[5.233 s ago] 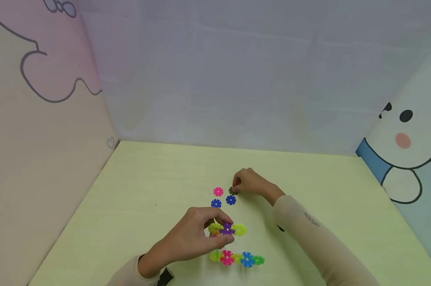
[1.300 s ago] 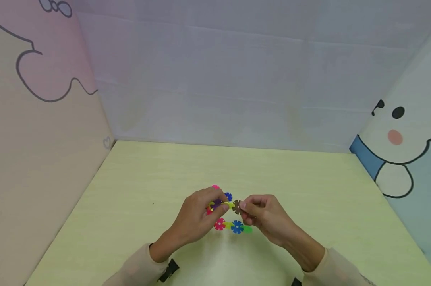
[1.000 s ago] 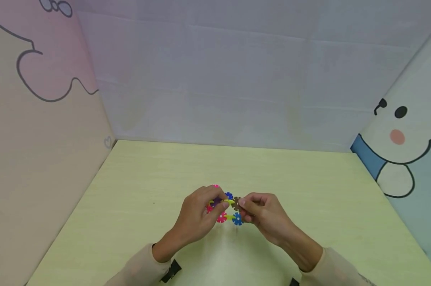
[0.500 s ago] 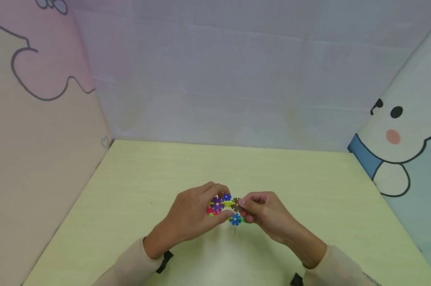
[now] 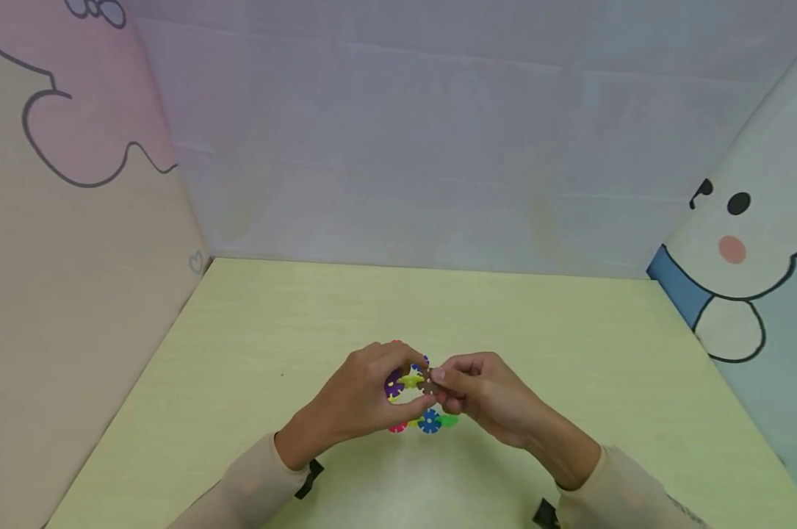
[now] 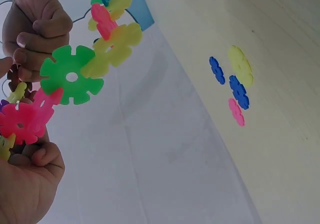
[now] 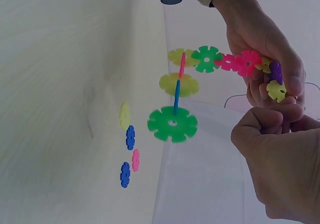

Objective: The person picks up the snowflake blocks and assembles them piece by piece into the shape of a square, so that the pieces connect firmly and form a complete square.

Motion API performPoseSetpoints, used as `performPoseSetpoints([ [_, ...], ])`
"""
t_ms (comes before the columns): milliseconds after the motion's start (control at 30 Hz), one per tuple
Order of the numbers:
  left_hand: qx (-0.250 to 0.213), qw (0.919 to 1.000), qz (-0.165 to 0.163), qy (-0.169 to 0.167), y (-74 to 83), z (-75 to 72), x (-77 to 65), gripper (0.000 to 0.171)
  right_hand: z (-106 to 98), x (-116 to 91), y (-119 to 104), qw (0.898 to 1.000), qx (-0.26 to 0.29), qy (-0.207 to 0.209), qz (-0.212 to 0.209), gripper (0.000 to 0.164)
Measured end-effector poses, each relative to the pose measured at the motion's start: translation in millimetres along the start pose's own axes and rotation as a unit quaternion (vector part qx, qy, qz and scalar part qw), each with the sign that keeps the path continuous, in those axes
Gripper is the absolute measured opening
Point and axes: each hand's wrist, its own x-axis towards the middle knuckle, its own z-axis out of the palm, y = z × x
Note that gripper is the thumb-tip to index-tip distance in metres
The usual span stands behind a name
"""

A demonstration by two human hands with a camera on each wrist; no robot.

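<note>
Tabletop [image 5: 537,316] bearing flower discs [image 6: 241,66], greyish back wall [image 5: 405,162], cartoon-printed side walls [image 5: 107,294]

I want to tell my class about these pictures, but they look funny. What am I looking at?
There's no machine here, just a person's own left hand and right hand. The picture looking forward and down at the table comes from the person's head. The two tilted ones come from the wrists, one from each. Loose on the table lie two blue flowers, a yellow flower and a pink flower, all flat toy pieces. The left hand holds a colourful chain of such pieces joined together. The right hand pinches a brown flower by the chain's end; I can't tell whether it's joined on.
</note>
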Motion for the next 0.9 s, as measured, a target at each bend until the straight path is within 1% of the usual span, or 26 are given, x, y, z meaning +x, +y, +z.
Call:
performPoseSetpoints([
  [100, -0.018, 0.9998, -0.007, -0.007, -1.3, -1.4, -2.7, 0.027, -4, 5, -1, 0.999, -0.035, -0.002, 0.009, 0.024],
  [167, -0.034, 0.9991, -0.022, -0.015, -1.5, -2.4, -5.0, 0.024, -12, 12, 0, 0.997, -0.074, 0.014, 0.011, 0.027],
  [200, -0.042, 0.9985, -0.03, -0.019, -1.3, -2.9, -6.4, 0.023, -17, 17, 1, 0.994, -0.108, 0.03, 0.009, 0.029],
  [267, -0.058, 0.997, -0.045, -0.024, -0.2, -3.8, -9.9, 0.022, -32, 30, 7, 0.982, -0.178, 0.066, 0.002, 0.031],
  [300, -0.067, 0.9961, -0.051, -0.026, 0.4, -3.8, -12.1, 0.022, -39, 38, 11, 0.972, -0.219, 0.084, -0.001, 0.031],
  [333, -0.074, 0.9952, -0.056, -0.028, 1.3, -3.6, -14.4, 0.022, -47, 45, 16, 0.96, -0.262, 0.102, -0.004, 0.03],
  [400, -0.085, 0.9942, -0.059, -0.03, 3.8, -2.8, -19.4, 0.022, -61, 60, 28, 0.929, -0.349, 0.123, -0.006, 0.03],
  [500, -0.096, 0.9927, -0.066, -0.032, 8.9, -1.3, -27.6, 0.021, -73, 77, 46, 0.886, -0.45, 0.108, -0.016, 0.032],
  [567, -0.099, 0.9923, -0.068, -0.03, 13.2, -1.5, -32.2, 0.022, -76, 84, 54, 0.865, -0.492, 0.09, -0.027, 0.035],
  [633, -0.098, 0.9925, -0.069, -0.025, 17.4, -2.5, -36.1, 0.022, -75, 89, 57, 0.851, -0.519, 0.072, -0.041, 0.036],
  [767, -0.089, 0.994, -0.062, -0.016, 23.9, -6.1, -42.0, 0.022, -71, 95, 58, 0.828, -0.555, 0.053, -0.055, 0.034],
  [833, -0.086, 0.9939, -0.067, -0.016, 25.5, -7.8, -44.1, 0.023, -69, 96, 57, 0.82, -0.567, 0.054, -0.049, 0.03],
  [900, -0.084, 0.9934, -0.076, -0.017, 25.9, -9.1, -45.3, 0.024, -69, 97, 56, 0.817, -0.572, 0.058, -0.042, 0.028],
])
